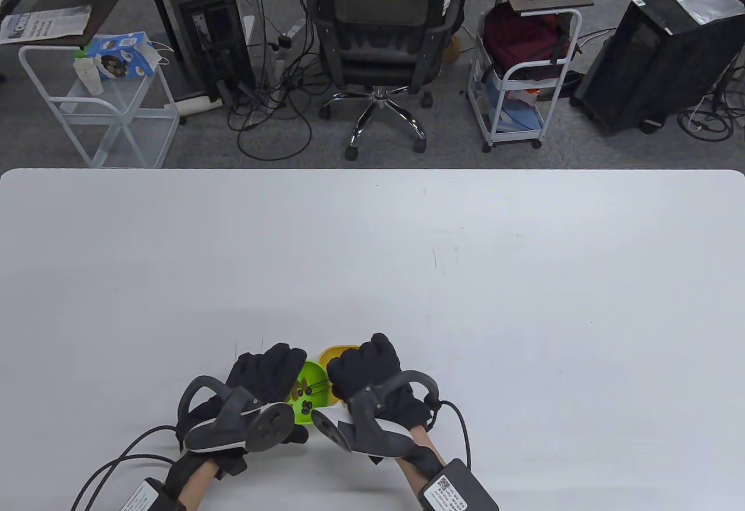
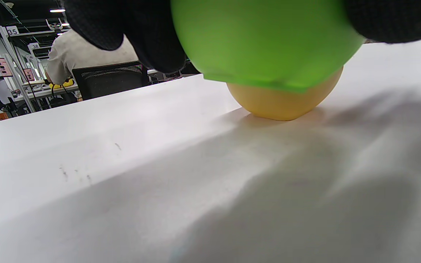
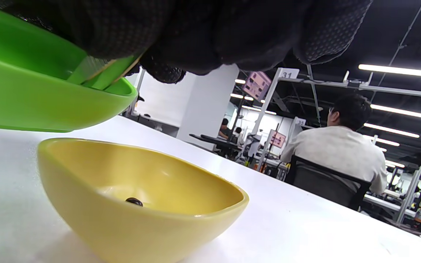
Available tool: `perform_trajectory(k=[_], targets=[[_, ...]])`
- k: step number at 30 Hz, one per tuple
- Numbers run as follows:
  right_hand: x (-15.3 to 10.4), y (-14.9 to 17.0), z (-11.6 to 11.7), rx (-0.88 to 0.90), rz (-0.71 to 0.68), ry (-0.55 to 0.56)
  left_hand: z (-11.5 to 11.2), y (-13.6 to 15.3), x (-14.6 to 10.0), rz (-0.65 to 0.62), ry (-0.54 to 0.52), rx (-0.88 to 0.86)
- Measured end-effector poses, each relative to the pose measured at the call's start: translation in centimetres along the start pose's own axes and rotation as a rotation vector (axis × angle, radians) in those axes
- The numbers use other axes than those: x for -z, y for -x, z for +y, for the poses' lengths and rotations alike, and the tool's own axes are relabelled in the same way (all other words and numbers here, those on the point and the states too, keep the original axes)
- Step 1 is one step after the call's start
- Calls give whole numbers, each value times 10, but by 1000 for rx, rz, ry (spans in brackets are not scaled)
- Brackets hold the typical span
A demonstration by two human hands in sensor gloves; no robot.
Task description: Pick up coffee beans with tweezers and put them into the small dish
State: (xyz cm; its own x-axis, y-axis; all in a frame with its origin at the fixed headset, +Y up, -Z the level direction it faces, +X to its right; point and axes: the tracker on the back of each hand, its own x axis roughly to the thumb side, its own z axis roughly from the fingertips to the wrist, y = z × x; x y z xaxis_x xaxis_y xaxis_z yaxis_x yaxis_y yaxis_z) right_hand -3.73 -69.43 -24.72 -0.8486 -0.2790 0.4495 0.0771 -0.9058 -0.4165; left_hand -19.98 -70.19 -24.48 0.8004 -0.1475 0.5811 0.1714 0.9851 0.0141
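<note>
My left hand grips a green dish with several coffee beans in it. The left wrist view shows the green dish held off the table. My right hand holds thin tweezers, and their tips reach into the green dish. A yellow dish stands on the table just behind, partly hidden under my right hand. In the right wrist view the yellow dish holds one bean, and the green dish hangs above its left side.
The white table stretches far ahead and to both sides. Beyond its far edge are an office chair, carts and computer towers on the floor. Glove cables trail at the near edge.
</note>
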Motion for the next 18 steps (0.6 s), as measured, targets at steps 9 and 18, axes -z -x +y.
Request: perform_trajectory(k=[9,18], targets=[[0,-2,-2,-17,-10,-5,0,0,0,-1,4,2],[1,-3,-1,-6,-6,-21,0,-1,1,-5,6,-3]])
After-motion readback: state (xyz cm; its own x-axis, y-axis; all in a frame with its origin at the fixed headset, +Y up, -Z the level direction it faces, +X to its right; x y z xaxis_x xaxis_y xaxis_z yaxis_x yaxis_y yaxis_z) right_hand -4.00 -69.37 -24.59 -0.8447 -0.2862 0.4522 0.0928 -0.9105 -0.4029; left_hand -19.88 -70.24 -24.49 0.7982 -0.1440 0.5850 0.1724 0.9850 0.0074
